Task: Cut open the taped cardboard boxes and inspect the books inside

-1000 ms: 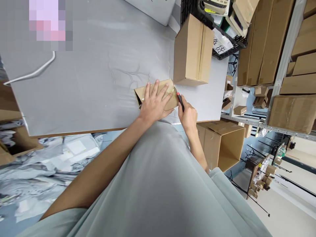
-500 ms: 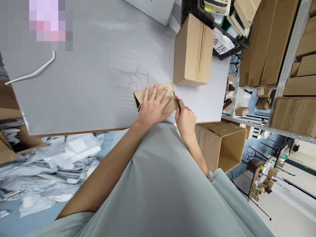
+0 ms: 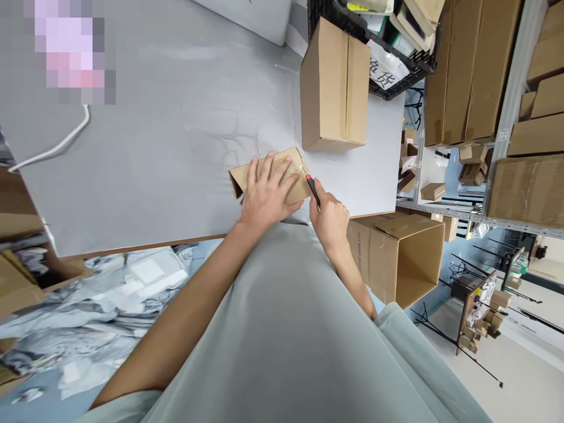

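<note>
A small cardboard box (image 3: 288,167) lies near the front edge of the grey table, tilted to the table's edge, with clear tape shining at its right end. Its left end gapes dark. My left hand (image 3: 267,191) rests flat on top of the box, fingers spread. Wrapped in my right hand (image 3: 329,216) is a black and red utility knife (image 3: 312,187), its tip at the box's right edge. The blade is too small to make out.
A larger closed carton (image 3: 332,94) stands behind, near a black crate (image 3: 399,82) of packages. An open carton (image 3: 418,264) sits below the table's right side. Plastic wrappers (image 3: 110,317) heap on the floor at left. Shelving (image 3: 511,111) with cartons rises at right.
The whole view has shifted slightly. My left hand stays flat on the small box, and the knife in my right hand remains at its right edge, tip slightly nearer me along it.
</note>
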{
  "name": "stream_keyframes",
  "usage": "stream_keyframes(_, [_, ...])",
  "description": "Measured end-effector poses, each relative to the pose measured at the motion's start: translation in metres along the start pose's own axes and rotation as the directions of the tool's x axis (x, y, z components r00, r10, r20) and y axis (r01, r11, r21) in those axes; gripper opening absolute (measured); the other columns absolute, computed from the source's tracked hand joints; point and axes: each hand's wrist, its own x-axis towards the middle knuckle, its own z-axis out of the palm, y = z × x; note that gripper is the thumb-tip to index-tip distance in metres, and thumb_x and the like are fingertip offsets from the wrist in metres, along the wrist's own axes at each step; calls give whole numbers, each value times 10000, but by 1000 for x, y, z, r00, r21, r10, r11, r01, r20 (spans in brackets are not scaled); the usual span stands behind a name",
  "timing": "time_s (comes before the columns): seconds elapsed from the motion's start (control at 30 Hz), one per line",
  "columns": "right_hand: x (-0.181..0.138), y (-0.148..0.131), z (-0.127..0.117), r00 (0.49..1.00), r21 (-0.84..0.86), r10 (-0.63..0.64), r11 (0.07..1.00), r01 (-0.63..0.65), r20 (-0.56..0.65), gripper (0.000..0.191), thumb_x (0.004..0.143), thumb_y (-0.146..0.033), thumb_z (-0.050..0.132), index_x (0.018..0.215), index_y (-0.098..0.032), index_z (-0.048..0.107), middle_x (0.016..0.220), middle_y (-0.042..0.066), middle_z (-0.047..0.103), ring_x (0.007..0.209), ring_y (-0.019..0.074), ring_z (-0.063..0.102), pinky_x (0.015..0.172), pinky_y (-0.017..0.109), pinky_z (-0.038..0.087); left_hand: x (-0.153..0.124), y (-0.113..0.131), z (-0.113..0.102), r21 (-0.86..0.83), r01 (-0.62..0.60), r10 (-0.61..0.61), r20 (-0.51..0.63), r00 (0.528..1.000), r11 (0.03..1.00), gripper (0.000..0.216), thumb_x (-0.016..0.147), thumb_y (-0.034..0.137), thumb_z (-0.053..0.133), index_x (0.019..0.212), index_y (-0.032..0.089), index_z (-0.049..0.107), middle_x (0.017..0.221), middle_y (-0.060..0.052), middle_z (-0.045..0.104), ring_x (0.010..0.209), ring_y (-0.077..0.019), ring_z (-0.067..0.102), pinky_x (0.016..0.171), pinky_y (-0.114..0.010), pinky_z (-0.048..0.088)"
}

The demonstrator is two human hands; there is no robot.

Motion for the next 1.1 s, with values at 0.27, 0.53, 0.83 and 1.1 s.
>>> stream_keyframes(0.27, [16,-7,16,999,-11,50,999,-50,11,588,1212,-305,311,1799,-307,339,1285,128,761,1055,271,781,926,363,589,2,1,-2,-12,24,-24,3,1000,1000,758,863,473,850,1577,337,633,1793,-83,479,1716,-505,277,1400,-761,68])
stream_keyframes(0.53, [-13,25,24,993,-10,107,994,-107,47,556,1192,-295,383,1742,-276,465,1176,138,799,976,269,785,867,339,578,4,3,-4,-4,56,-56,5,998,998,713,868,496,842,1540,336,665,1771,-88,509,1712,-499,294,1393,-763,83])
stream_keyframes(0.83, [24,10,21,1000,53,-20,998,20,-17,572,1208,-321,345,1777,-319,407,1227,122,762,988,266,785,920,367,587,2,-1,-5,68,46,-48,31,998,997,756,873,506,835,1586,361,628,1798,-79,476,1728,-479,271,1407,-739,56])
stream_keyframes(1.1, [43,87,103,969,341,122,939,-42,-216,544,1186,-360,335,1680,-228,521,1505,156,708,1282,280,727,1049,351,559,7,-3,-13,106,88,-96,76,992,990,982,857,590,850,1705,282,460,1884,-157,277,1751,-463,209,1411,-720,59])
